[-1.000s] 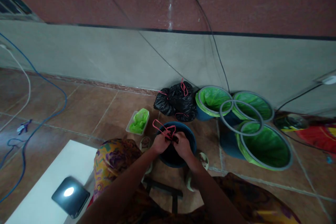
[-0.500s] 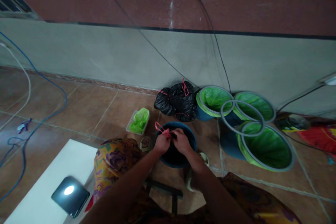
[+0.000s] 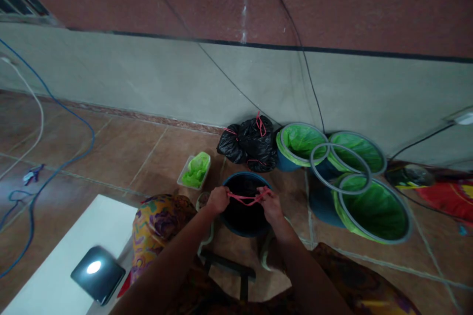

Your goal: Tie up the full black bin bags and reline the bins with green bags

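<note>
A red drawstring (image 3: pixel 242 198) stretches between my two hands over the mouth of a dark blue bin (image 3: pixel 247 232). My left hand (image 3: pixel 219 200) is closed on one end at the bin's left rim. On the right side, my right hand (image 3: pixel 270 203) grips the other end, with some of the red strip bunched at its fingers. Inside the bin it is dark, and I cannot make out what the drawstring is attached to. Just behind the bin sit black garbage bags (image 3: pixel 256 140) with red ties, against the wall.
Several bins with green liners (image 3: pixel 375 209) stand at the right, a loose grey ring (image 3: pixel 340 192) resting across them. A clear tub (image 3: pixel 201 177) holds green bags. At the left are a white table (image 3: pixel 55 261) with a dark shiny object (image 3: pixel 98 275) and a blue cable (image 3: pixel 92 138).
My hands were together over the bin at the red strip; now they have moved apart, left and right, with the drawstring stretched between them.
</note>
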Motion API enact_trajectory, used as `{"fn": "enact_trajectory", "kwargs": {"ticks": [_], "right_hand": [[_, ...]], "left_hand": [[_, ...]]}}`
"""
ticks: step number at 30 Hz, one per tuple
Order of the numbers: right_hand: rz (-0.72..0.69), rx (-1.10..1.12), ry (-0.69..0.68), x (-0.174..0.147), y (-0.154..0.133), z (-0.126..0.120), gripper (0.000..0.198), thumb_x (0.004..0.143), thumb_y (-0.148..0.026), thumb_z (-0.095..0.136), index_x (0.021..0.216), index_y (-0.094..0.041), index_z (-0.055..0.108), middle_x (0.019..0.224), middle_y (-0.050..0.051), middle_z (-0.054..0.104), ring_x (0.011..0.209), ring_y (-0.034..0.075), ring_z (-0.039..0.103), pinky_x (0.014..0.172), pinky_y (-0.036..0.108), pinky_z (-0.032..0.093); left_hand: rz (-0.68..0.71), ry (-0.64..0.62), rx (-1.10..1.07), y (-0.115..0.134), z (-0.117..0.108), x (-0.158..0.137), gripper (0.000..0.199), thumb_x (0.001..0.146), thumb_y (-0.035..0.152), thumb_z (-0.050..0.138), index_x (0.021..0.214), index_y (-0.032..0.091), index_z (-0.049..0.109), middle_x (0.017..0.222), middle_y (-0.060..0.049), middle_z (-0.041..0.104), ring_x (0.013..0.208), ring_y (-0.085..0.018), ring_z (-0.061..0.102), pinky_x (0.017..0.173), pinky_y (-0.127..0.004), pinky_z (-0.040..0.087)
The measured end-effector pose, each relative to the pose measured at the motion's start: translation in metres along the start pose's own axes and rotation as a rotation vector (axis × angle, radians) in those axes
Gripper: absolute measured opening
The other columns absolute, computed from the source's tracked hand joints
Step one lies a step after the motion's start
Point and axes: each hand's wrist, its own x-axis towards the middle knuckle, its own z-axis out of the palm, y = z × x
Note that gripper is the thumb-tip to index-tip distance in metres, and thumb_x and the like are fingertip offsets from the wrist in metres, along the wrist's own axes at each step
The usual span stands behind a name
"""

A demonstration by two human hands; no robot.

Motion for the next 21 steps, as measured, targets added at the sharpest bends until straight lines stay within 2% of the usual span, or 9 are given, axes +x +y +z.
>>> {"fn": "enact_trajectory", "kwargs": {"ticks": [3, 6, 9, 12, 14, 17, 21], "right_hand": [[0.042, 0.139, 0.033, 0.000, 0.001, -0.004, 0.027, 0.061, -0.039, 0.075, 0.076, -0.021, 0.061, 0.082, 0.002, 0.073, 0.063, 0.013, 0.064, 0.060, 0.028, 0.056], [0.082, 0.083, 0.049, 0.003, 0.000, -0.007, 0.016, 0.071, -0.037, 0.063, 0.076, -0.022, 0.060, 0.080, 0.002, 0.072, 0.062, 0.013, 0.064, 0.059, 0.027, 0.055], [0.072, 0.003, 0.057, 0.003, -0.003, -0.008, 0.021, 0.073, -0.042, 0.059, 0.077, -0.022, 0.061, 0.072, 0.002, 0.070, 0.059, 0.014, 0.063, 0.056, 0.027, 0.054], [0.035, -0.088, 0.090, 0.000, -0.008, -0.009, 0.032, 0.069, -0.045, 0.067, 0.086, -0.019, 0.067, 0.073, 0.003, 0.071, 0.056, 0.013, 0.062, 0.051, 0.024, 0.050], [-0.014, -0.193, 0.132, -0.001, -0.014, -0.012, 0.041, 0.067, -0.051, 0.069, 0.089, -0.016, 0.069, 0.071, 0.003, 0.071, 0.051, 0.012, 0.059, 0.047, 0.023, 0.047], [-0.118, -0.316, 0.162, 0.001, -0.023, -0.017, 0.056, 0.069, -0.066, 0.064, 0.083, -0.013, 0.070, 0.063, 0.005, 0.069, 0.044, 0.012, 0.056, 0.042, 0.024, 0.043], [-0.139, -0.324, 0.175, 0.001, -0.028, -0.018, 0.057, 0.067, -0.070, 0.066, 0.070, -0.013, 0.067, 0.053, 0.003, 0.064, 0.040, 0.012, 0.053, 0.039, 0.024, 0.041]], "left_hand": [[0.016, -0.023, -0.026, -0.001, -0.002, 0.002, 0.020, 0.083, 0.024, 0.053, 0.068, 0.018, 0.064, 0.055, -0.001, 0.056, 0.055, -0.013, 0.053, 0.059, -0.023, 0.039], [-0.018, -0.074, -0.265, -0.006, 0.003, 0.005, 0.030, 0.087, 0.034, 0.047, 0.066, 0.016, 0.059, 0.050, 0.002, 0.049, 0.048, -0.010, 0.045, 0.052, -0.022, 0.035], [-0.025, -0.089, -0.412, -0.010, 0.008, 0.005, 0.032, 0.087, 0.037, 0.046, 0.068, 0.015, 0.058, 0.052, 0.003, 0.050, 0.046, -0.009, 0.043, 0.050, -0.021, 0.034], [-0.042, -0.103, -0.354, -0.011, 0.007, 0.003, 0.026, 0.086, 0.033, 0.047, 0.074, 0.015, 0.062, 0.061, 0.000, 0.058, 0.048, -0.009, 0.047, 0.050, -0.021, 0.034], [-0.023, -0.102, -0.276, -0.011, 0.002, 0.001, 0.022, 0.084, 0.028, 0.048, 0.074, 0.016, 0.064, 0.065, -0.001, 0.062, 0.053, -0.010, 0.051, 0.052, -0.021, 0.036], [0.049, -0.030, -0.248, -0.009, -0.007, 0.000, 0.021, 0.080, 0.023, 0.049, 0.074, 0.018, 0.068, 0.070, -0.002, 0.066, 0.064, -0.013, 0.058, 0.062, -0.023, 0.043], [0.028, 0.058, -0.477, 0.002, -0.015, -0.002, 0.024, 0.078, 0.026, 0.049, 0.078, 0.017, 0.071, 0.085, -0.005, 0.073, 0.084, -0.018, 0.064, 0.079, -0.029, 0.047]]}}
